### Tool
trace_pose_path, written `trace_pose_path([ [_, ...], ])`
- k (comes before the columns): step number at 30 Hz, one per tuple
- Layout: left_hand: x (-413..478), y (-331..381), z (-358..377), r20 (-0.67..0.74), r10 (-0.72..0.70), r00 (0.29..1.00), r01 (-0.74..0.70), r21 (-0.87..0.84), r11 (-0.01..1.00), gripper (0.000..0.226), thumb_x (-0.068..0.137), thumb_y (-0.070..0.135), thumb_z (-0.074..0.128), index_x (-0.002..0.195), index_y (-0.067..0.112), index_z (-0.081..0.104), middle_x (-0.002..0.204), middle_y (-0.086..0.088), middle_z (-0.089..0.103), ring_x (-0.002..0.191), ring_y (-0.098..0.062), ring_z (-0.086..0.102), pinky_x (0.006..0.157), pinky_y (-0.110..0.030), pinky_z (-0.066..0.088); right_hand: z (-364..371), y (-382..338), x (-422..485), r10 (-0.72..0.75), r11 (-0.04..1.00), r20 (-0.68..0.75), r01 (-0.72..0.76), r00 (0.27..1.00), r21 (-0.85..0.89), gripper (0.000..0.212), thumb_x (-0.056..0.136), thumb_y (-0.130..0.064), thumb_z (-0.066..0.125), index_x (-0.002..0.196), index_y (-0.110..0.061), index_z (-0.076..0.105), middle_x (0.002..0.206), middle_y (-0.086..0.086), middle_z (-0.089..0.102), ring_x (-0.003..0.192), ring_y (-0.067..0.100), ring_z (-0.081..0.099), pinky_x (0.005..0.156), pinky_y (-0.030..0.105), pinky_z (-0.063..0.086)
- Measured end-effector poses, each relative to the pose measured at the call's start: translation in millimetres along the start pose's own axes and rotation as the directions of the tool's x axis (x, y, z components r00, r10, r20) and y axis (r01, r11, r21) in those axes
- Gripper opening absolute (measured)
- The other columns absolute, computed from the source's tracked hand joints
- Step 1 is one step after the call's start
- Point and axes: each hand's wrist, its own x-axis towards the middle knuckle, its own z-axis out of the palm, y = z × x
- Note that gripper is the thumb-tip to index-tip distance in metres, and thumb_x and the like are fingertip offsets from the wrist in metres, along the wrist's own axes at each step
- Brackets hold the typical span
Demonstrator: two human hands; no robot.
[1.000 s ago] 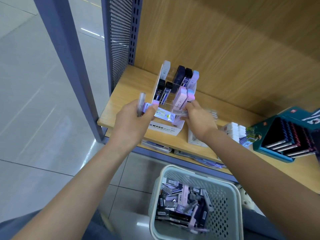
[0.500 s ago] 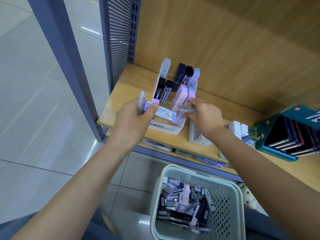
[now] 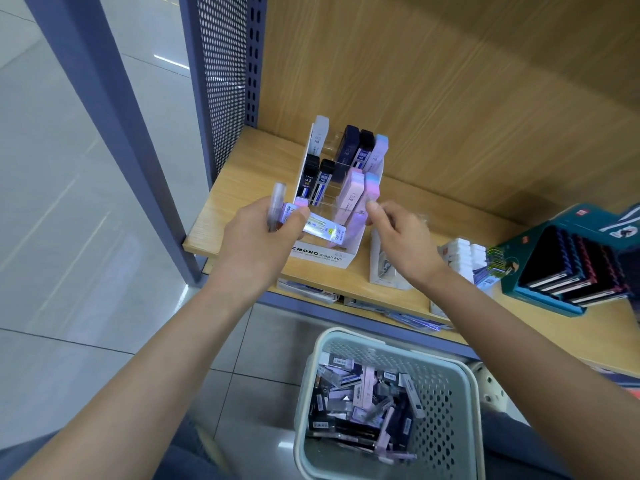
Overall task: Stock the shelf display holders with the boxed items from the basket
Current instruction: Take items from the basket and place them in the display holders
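Note:
A white tiered "MONO graph" display holder (image 3: pixel 322 259) stands on the wooden shelf (image 3: pixel 242 168), its slots holding upright black, navy, pink and pale blue boxes. My left hand (image 3: pixel 258 237) grips several small boxes in front of it: a clear one (image 3: pixel 277 202) sticking up and a white one with a yellow label (image 3: pixel 325 230) pointing right. My right hand (image 3: pixel 401 237) pinches the top of a lavender box (image 3: pixel 356 216) in the holder's front right slot. Below the shelf, a pale green perforated basket (image 3: pixel 446 407) holds several more boxes.
A teal display of dark notebooks (image 3: pixel 561 271) stands at the right, with white erasers (image 3: pixel 464 254) and a small clear holder (image 3: pixel 384 268) beside it. A blue post (image 3: pixel 104 98) and perforated side panel (image 3: pixel 225 81) bound the left. Flat packets (image 3: pixel 398 313) lie on the lower shelf.
The clear box my right hand held sideways at the holder's front is no longer seen there; its fingertips now sit on the front right slot. My left hand has kept its boxes.

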Motion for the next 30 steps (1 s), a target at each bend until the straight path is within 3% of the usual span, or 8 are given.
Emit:
trace_pose_path([
  [5, -4.1, 8.5, 5.7, 0.031, 0.022, 0.999, -0.022, 0.014, 1.0, 0.026, 0.093, 0.031, 0.053, 0.071, 0.018, 0.057, 0.036, 0.023, 0.045, 0.037, 0.008, 0.044, 0.039, -0.009, 0.03, -6.4, 3.7, -9.0, 0.076, 0.917, 0.041, -0.086, 0.996, 0.39, 0.035, 0.1, -0.043, 0.032, 0.084, -0.022, 0.054, 0.061, -0.003, 0.045, 0.048, 0.001, 0.04, 0.058, 0.021, 0.034],
  [12, -6.2, 15.2, 20.2, 0.045, 0.022, 0.999, -0.021, -0.022, 1.0, 0.026, 0.093, 0.031, 0.054, 0.071, 0.015, 0.056, 0.046, 0.014, 0.052, 0.037, 0.008, 0.045, 0.047, -0.02, 0.031, -30.8, 24.7, -23.9, 0.169, 0.745, 0.075, -0.177, 0.983, 0.643, 0.008, 0.097, -0.014, 0.05, 0.09, -0.013, 0.054, 0.077, 0.001, 0.063, 0.056, 0.001, 0.057, 0.058, 0.014, 0.048],
  [15, -6.1, 17.2, 29.1, 0.043, 0.027, 0.999, -0.027, -0.008, 1.0, 0.026, 0.092, 0.03, 0.055, 0.073, 0.012, 0.057, 0.056, 0.011, 0.055, 0.038, 0.007, 0.045, 0.052, -0.026, 0.032, -41.0, 38.0, -28.6, 0.199, 0.732, 0.062, -0.19, 0.978, 0.655, 0.011, 0.098, -0.013, 0.046, 0.099, -0.005, 0.053, 0.074, 0.003, 0.06, 0.057, 0.003, 0.056, 0.059, 0.014, 0.049],
  [18, -5.3, 17.2, 38.8, 0.056, 0.033, 0.998, -0.033, -0.005, 0.999, 0.03, 0.092, 0.03, 0.055, 0.08, 0.003, 0.06, 0.068, -0.002, 0.061, 0.039, 0.007, 0.045, 0.054, -0.028, 0.035, -51.2, 47.5, -31.3, 0.283, 0.712, 0.06, -0.251, 0.957, 0.656, 0.023, 0.102, -0.023, 0.038, 0.1, -0.006, 0.053, 0.068, 0.001, 0.055, 0.047, 0.003, 0.05, 0.049, 0.013, 0.043],
  [21, -4.5, 17.0, 47.0, 0.061, 0.035, 0.998, -0.037, 0.024, 0.999, 0.029, 0.092, 0.03, 0.056, 0.076, 0.007, 0.06, 0.069, -0.001, 0.061, 0.043, -0.001, 0.044, 0.053, -0.028, 0.034, -58.0, 56.6, -32.9, 0.312, 0.651, 0.095, -0.286, 0.945, 0.703, 0.021, 0.102, -0.021, 0.038, 0.093, -0.006, 0.051, 0.076, 0.005, 0.065, 0.053, 0.005, 0.061, 0.055, 0.018, 0.052],
  [24, -3.0, 17.4, 53.6, 0.083, 0.022, 0.996, -0.025, 0.027, 0.999, 0.025, 0.092, 0.031, 0.055, 0.073, 0.015, 0.058, 0.054, 0.012, 0.058, 0.042, 0.0, 0.044, 0.049, -0.02, 0.033, -59.7, 66.7, -34.7, 0.265, 0.772, 0.097, -0.271, 0.959, 0.574, 0.022, 0.1, -0.02, 0.044, 0.092, -0.006, 0.059, 0.086, -0.002, 0.07, 0.071, 0.002, 0.064, 0.073, 0.017, 0.049],
  [27, -4.7, 20.5, 60.6, 0.111, 0.021, 0.994, -0.026, 0.035, 0.999, 0.025, 0.093, 0.029, 0.054, 0.071, 0.018, 0.057, 0.036, 0.022, 0.047, 0.037, 0.008, 0.044, 0.039, -0.009, 0.028, -60.4, 75.1, -34.5, 0.208, 0.888, -0.005, -0.186, 0.978, 0.419, 0.021, 0.095, -0.019, 0.055, 0.092, -0.002, 0.066, 0.075, -0.002, 0.06, 0.061, -0.003, 0.05, 0.061, 0.005, 0.039],
  [30, -6.4, 23.5, 67.6, 0.127, 0.028, 0.992, -0.033, 0.036, 0.999, 0.026, 0.094, 0.029, 0.054, 0.069, 0.02, 0.055, 0.034, 0.023, 0.045, 0.037, 0.009, 0.044, 0.04, -0.008, 0.029, -58.4, 79.7, -31.4, 0.189, 0.905, -0.089, -0.139, 0.978, 0.403, 0.002, 0.09, -0.015, 0.061, 0.089, -0.014, 0.063, 0.073, -0.002, 0.058, 0.063, -0.002, 0.054, 0.064, 0.01, 0.044],
])
